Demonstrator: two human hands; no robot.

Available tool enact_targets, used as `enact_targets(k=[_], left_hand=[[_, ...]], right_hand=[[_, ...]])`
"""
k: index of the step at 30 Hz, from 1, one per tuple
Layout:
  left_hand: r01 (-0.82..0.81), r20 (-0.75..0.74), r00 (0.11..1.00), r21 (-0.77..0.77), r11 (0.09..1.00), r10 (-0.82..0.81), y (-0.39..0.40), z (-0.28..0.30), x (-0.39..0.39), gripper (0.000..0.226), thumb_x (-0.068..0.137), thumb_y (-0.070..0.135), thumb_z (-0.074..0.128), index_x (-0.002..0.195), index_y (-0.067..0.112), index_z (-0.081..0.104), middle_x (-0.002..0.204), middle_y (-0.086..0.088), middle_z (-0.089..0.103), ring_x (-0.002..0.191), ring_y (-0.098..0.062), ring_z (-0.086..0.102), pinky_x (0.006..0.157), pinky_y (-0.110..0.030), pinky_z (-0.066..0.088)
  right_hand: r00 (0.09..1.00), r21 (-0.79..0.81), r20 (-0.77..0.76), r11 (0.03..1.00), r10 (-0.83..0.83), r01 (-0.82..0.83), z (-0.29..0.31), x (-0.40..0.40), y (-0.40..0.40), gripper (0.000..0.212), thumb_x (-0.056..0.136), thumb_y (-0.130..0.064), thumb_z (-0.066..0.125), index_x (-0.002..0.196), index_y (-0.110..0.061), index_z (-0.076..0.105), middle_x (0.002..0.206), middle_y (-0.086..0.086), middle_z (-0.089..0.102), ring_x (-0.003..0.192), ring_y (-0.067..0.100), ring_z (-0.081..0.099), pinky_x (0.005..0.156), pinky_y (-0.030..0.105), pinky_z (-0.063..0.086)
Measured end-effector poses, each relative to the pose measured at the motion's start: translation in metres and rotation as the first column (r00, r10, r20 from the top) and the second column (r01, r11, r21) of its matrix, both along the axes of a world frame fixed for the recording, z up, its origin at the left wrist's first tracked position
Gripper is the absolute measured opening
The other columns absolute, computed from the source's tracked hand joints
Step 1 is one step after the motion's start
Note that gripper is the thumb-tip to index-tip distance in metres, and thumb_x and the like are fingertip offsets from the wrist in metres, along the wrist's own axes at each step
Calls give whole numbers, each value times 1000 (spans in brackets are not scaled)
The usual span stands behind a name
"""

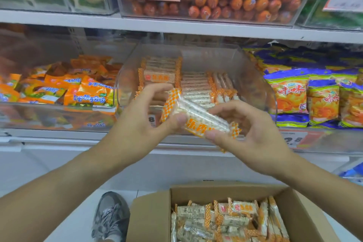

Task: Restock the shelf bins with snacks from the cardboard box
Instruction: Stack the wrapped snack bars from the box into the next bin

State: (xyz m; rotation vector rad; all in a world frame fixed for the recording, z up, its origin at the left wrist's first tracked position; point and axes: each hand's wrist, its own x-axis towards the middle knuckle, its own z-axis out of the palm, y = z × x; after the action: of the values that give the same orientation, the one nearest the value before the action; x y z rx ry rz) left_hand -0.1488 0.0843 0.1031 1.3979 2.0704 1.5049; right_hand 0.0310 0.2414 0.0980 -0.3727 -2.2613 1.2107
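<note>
We hold a small stack of snack bars (198, 116) between both hands, just in front of the clear bin (261, 88), which we take as our landmark. The left hand (145, 116) has its thumb pressed on the near face of the stack and its fingers curled behind the checked orange end; the right hand (249, 129) pinches the other end, thumb underneath and fingers over the top. Inside the bin, rows of the same bars already stand on edge toward its left and middle, while its right part looks bare. Below the bin, on the floor, the cardboard box (290, 208) sits open with many more bars lying loose in it. We judge these bars light, with a fairly stiff, crumbly puffed filling under a thin glossy wrapper, so the stack could slide apart or a bar could crack if squeezed on its flat middle. The safer hold, we think, is at the crimped ends and along the long edges, with even pressure from both sides to keep the bars aligned. To the left of the bin lie orange packets (88, 94); to its right, purple and yellow bags (288, 94).
</note>
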Motion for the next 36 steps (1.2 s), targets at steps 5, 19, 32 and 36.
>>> enact_targets(k=[5, 19, 32, 36], left_hand=[[-250, -371, 903, -43, 967, 217, -15, -16, -60, 33, 80, 38, 80, 105, 24, 63, 94, 17, 56, 86, -1, 54, 75, -9, 37], [-331, -476, 837, -50, 942, 269, -1, -37, -77, 25, 75, 29, 84, 75, 27, 59, 83, 8, 53, 85, -19, 50, 76, -33, 23], [-350, -469, 837, -61, 935, 283, 0, -35, -76, 26, 78, 30, 82, 75, 30, 56, 82, 11, 52, 87, -16, 48, 77, -31, 20], [-340, -470, 840, -63, 938, 272, 0, -33, -75, 25, 79, 32, 81, 75, 30, 56, 83, 11, 52, 87, -15, 47, 77, -30, 18]], right_hand=[[990, 349, 40, 930, -134, 111, 20, -88, 35, 46, 83, -27, 80, 122, -21, 57, 111, -13, 64, 103, 7, 63, 94, 25, 47], [912, 513, 354, 858, -209, -2, -25, -233, 59, 50, 90, -36, 65, 136, -20, 54, 140, 11, 48, 130, 29, 47, 108, 35, 40], [884, 577, 364, 816, -293, 33, -24, -234, 57, 51, 91, -36, 61, 140, -27, 54, 148, 13, 37, 140, 37, 23, 113, 47, 36], [874, 643, 339, 764, -348, 54, -24, -232, 56, 54, 91, -40, 59, 143, -29, 51, 143, 10, 40, 134, 34, 26, 109, 45, 28]])
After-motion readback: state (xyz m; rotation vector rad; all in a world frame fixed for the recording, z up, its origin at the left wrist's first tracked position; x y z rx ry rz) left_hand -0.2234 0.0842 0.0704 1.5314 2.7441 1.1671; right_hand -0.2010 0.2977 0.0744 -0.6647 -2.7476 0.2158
